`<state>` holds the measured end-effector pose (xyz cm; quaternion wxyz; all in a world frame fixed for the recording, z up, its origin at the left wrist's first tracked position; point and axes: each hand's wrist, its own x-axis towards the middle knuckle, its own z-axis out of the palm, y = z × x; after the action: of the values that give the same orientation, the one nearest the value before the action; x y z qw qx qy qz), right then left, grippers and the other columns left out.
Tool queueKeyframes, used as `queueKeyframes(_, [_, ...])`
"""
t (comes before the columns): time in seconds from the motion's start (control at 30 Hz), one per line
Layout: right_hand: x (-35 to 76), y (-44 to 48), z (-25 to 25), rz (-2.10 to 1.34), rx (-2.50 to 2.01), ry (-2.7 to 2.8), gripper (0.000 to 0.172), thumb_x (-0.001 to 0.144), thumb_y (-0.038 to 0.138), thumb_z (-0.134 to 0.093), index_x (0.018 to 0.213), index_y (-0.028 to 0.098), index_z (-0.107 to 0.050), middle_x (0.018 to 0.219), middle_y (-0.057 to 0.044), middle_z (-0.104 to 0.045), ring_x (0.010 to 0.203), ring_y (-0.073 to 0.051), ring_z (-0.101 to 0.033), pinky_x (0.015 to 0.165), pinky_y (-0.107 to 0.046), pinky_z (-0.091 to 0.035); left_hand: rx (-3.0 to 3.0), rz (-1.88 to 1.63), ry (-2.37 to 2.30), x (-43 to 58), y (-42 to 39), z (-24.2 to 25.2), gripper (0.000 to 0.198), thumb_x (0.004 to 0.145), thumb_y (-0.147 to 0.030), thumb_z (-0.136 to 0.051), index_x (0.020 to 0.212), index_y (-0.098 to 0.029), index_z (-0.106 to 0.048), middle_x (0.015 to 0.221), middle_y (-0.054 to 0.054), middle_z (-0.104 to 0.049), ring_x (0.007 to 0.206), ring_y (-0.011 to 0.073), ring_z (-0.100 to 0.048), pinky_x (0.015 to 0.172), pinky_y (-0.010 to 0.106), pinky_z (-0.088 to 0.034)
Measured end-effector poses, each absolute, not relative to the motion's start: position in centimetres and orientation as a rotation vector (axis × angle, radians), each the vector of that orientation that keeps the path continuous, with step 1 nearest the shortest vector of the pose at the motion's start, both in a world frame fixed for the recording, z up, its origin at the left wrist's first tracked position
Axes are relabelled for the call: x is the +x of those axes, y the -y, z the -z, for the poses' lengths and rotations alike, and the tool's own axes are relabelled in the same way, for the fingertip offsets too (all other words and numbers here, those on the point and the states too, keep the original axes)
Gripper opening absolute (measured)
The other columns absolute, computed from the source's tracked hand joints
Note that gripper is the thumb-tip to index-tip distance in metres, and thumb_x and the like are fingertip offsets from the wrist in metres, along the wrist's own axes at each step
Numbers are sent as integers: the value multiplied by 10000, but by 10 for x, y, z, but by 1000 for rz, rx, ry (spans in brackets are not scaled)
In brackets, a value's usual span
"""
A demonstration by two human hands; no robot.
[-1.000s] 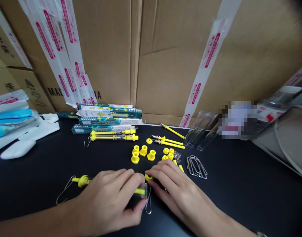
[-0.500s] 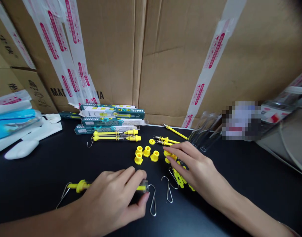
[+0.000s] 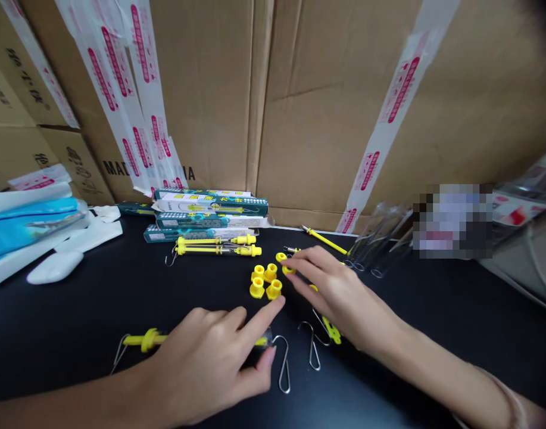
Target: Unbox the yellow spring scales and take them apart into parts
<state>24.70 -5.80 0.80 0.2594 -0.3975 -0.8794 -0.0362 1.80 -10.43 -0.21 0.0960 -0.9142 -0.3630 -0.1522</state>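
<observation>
My left hand (image 3: 205, 363) lies over a yellow-and-transparent spring scale (image 3: 150, 339), gripping its tube with the thumb and fingers while the index finger stretches out. A wire hook (image 3: 283, 369) sticks out from the scale's far end. My right hand (image 3: 335, 292) reaches over the black table (image 3: 76, 310), pinching a small yellow ring (image 3: 289, 270) in its fingertips. Another ring (image 3: 280, 257) lies just beyond them. Several yellow flanged caps (image 3: 264, 281) stand between my hands. Two loose wire hooks (image 3: 312, 351) and a yellow part (image 3: 331, 330) lie under my right hand.
Two assembled yellow spring scales (image 3: 217, 245) lie before teal product boxes (image 3: 210, 205). Transparent tubes (image 3: 380, 241) and a loose yellow rod (image 3: 324, 240) sit at the back right. White and blue packets (image 3: 31, 223) lie left. Taped cardboard cartons (image 3: 255, 119) form the back wall.
My right hand has moved left from the rings by the springs and now pinches a small ring. My left index finger has lifted off the tube and stretched forward.
</observation>
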Motion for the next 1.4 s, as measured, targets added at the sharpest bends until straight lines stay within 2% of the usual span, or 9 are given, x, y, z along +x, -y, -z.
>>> queueKeyframes(0.13, [250, 30, -12, 129, -1031, 2475, 215, 999, 138, -525, 1147, 108, -678, 1117, -140, -702, 1089, -265, -634, 951, -454, -561, -2659, 243, 1134, 22, 105, -1, 568, 910, -299, -557, 1466, -200, -489, 709, 0, -701, 527, 239, -694, 435, 346, -511])
queueKeyframes(0.27, [247, 15, -9, 136, -1033, 2532, 203, 977, 126, -558, 1113, 116, -708, 1097, -139, -724, 1143, -290, -626, 963, -473, -552, -2683, 221, 1148, 22, 105, -1, 556, 926, -335, -557, 1467, -225, -491, 719, 6, -701, 535, 243, -697, 443, 346, -521])
queueKeyframes(0.4, [247, 24, -5, 133, -1082, 2498, 220, 961, 134, -579, 1136, 139, -713, 1145, -161, -700, 1100, -292, -660, 927, -482, -573, -2704, 279, 1148, 19, 103, 1, 548, 921, -339, -563, 1455, -228, -501, 731, 7, -711, 556, 237, -709, 464, 334, -527])
queueKeyframes(0.6, [249, 59, -8, -117, -1082, 2442, 257, 983, 106, -515, 1185, 150, -669, 1060, -123, -721, 951, -219, -722, 822, -359, -623, -2763, 374, 1113, 16, 106, 2, 538, 904, -307, -572, 1425, -197, -501, 736, -15, -716, 577, 234, -719, 454, 337, -526])
queueKeyframes(0.8, [256, 62, -9, -92, -1147, 2260, 261, 999, 172, -478, 1164, 209, -677, 1076, -87, -754, 959, -214, -745, 842, -344, -624, -2738, 491, 1137, 17, 106, 2, 415, 879, -287, -588, 1278, -170, -575, 751, -8, -739, 598, 238, -739, 472, 340, -547])
queueKeyframes(0.97, [262, 49, 0, -71, -1271, 2281, 241, 993, 171, -497, 1107, 185, -708, 1006, -103, -719, 859, -209, -730, 781, -347, -627, -2720, 531, 1132, 17, 106, 2, 417, 841, -256, -614, 1244, -177, -537, 754, -15, -745, 581, 239, -739, 455, 339, -547])
queueKeyframes(1.17, [251, 48, 5, 97, -1216, 2370, 212, 947, 112, -569, 1054, 164, -745, 961, -113, -753, 889, -279, -662, 771, -446, -596, -2691, 677, 1139, 17, 105, 4, 309, 810, -226, -612, 1091, -191, -487, 725, -26, -719, 568, 229, -732, 442, 338, -558])
queueKeyframes(1.4, [248, 60, -3, -106, -1190, 2202, 317, 983, 88, -459, 1189, 162, -689, 1032, -95, -784, 914, -229, -738, 853, -402, -587, -2671, 781, 1036, 16, 104, 1, 240, 782, -133, -500, 1011, -196, -466, 795, -12, -680, 622, 204, -716, 452, 325, -559])
